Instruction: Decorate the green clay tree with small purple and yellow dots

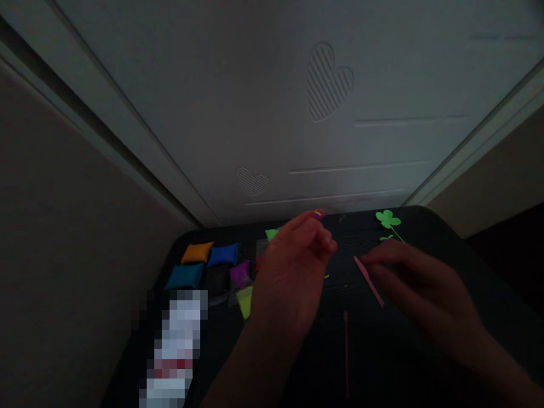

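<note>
Left hand (pixel 295 269) pinches purple-and-yellow bit (pixel 317 215); right hand (pixel 425 289), grip unclear, at pink modelling knife (pixel 372 287); white item (pixel 176 334)'s markings blurred.

Left hand (pixel 293 272): 1 of 2 on my feed, bare, smooth in outline.
Left forearm (pixel 255 362): uncovered as far as I can see.
Right hand (pixel 425 289): bare, finer details lost to me in shadow.
Right forearm (pixel 497 362): uncovered to my picture's edge.

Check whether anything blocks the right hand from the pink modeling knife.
Nothing visible stands between the right hand and the pink modeling knife; the hand is right by its pointed end, though contact is unclear.
</note>
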A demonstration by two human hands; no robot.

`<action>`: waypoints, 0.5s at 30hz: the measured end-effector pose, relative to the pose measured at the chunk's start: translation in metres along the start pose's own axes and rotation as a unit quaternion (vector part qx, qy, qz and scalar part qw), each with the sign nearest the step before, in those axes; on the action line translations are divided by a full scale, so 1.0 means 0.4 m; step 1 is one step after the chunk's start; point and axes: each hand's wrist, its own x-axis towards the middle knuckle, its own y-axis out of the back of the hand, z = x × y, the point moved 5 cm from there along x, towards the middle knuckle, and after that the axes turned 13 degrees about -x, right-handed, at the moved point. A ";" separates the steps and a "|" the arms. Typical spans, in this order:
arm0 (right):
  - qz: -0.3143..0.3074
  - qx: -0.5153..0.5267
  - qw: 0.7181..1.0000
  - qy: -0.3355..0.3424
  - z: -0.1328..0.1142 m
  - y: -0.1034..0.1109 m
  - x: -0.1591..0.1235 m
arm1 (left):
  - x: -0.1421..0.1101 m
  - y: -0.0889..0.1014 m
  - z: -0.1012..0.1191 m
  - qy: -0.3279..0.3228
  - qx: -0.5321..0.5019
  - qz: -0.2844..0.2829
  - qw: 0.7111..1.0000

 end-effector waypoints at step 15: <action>-0.419 -0.254 0.852 0.186 0.151 -0.230 -0.249 | -0.017 -0.005 0.027 -0.009 -0.007 -0.020 1.000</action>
